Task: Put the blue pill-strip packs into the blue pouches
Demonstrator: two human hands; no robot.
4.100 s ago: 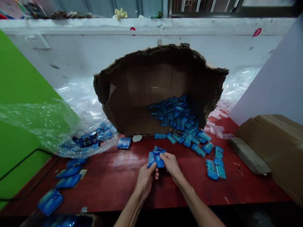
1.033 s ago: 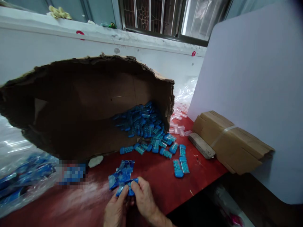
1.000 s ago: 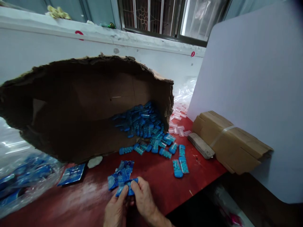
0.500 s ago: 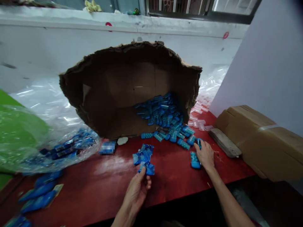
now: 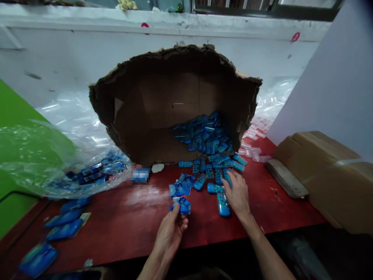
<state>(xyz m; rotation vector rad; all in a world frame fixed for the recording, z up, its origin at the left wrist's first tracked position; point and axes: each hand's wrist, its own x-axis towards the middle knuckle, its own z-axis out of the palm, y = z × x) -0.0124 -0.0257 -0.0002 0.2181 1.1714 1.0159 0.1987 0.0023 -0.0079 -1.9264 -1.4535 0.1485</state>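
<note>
My left hand pinches a small blue plastic packet between thumb and fingers, low over the red table. Just beyond it lie more crumpled blue packets. My right hand curls over a small clear container with a blue end; the thumb is on its near left side, and the fingers partly hide it. Another such container, filled with turquoise balls, lies just left of that hand. Several more spread from a pile inside a torn-edged cardboard box.
Left of the box, clear plastic bagging holds blue packets. Flat blue pouches lie at the table's left. A closed carton and a worn flat block stand right. Clear pink-looking pieces lie behind.
My right hand has moved left, and several containers now lie closer to the blue packets. My left hand keeps its packet in nearly the same place. The camera view has shifted slightly.
</note>
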